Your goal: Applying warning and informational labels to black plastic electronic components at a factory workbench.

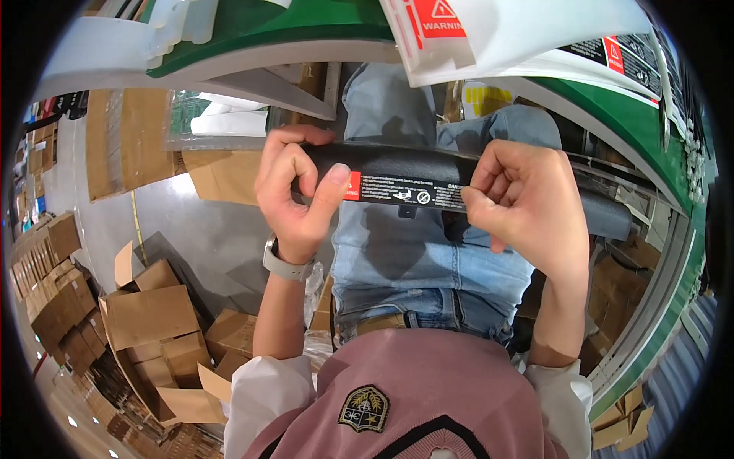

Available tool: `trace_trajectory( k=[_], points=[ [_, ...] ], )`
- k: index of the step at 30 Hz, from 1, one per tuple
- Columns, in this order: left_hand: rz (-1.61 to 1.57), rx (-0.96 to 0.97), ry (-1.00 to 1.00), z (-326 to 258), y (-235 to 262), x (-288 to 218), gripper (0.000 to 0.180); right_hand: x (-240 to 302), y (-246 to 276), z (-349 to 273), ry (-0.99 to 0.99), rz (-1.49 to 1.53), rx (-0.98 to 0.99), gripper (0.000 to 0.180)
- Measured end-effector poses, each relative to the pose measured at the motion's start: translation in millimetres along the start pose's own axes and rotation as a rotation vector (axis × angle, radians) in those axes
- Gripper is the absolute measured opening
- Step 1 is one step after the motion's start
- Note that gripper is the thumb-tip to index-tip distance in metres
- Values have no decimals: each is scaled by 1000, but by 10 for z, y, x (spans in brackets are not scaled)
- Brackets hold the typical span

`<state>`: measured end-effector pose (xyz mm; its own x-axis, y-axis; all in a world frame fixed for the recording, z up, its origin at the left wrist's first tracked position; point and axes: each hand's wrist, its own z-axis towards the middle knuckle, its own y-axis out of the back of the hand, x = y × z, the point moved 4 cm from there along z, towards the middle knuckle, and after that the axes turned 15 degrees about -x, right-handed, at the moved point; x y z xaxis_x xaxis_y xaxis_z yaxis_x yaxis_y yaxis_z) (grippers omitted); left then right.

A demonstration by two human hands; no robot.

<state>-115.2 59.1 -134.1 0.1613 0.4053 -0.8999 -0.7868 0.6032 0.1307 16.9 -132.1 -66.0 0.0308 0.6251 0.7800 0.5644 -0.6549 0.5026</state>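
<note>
Bare and curled inward, the left hand (294,191) and right hand (527,199) are working side by side over the person's lap. Beyond them, a long green-topped workbench with a pale edge (306,19) is curving across the top and down the right side. A dusty-mauve knitted vest (459,382) is filling the lower middle, and faded blue denim jeans (390,256) are showing under the hands. At the lower left, an opened brown cardboard box (153,314) is standing on the smooth grey floor (180,218). A long black padded bar (397,161) is lying crosswise above the jeans, its left end resting in the left hand's closed grip. A white plastic sheet (527,34) is overhanging the bench edge above. Along the bar's near side, a narrow black strip with white print (413,196) is running between the hands; the right thumb and forefinger are pinching its right end, though whether they are also gripping the bar cannot be told. A grey-strapped watch (287,264) is circling the left wrist. A dark shield-shaped embroidered badge (365,409) is sitting on the vest. Smallest, a red patch (352,188) is marking the strip's left end, the left thumb touching it.
</note>
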Motion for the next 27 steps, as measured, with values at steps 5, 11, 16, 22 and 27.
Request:
trace_trajectory(
  k=[5,11,16,22,27],
  points=[
    [-15,-16,-4,17,26,7,41,98,85,-45,271,-370,-120,20],
    [40,3,-18,25,-34,-33,41,287,-288,-384,902,-640,-256,53],
    [42,51,-13,-4,-12,-7,41,-226,-334,-422,1073,-583,-366,52],
    [72,21,-23,93,-44,-142,29,-438,239,-515,1221,-709,-631,48],
    [416,490,-413,132,-215,-455,33,-292,606,-524,1151,-629,-566,34]
  ],
)
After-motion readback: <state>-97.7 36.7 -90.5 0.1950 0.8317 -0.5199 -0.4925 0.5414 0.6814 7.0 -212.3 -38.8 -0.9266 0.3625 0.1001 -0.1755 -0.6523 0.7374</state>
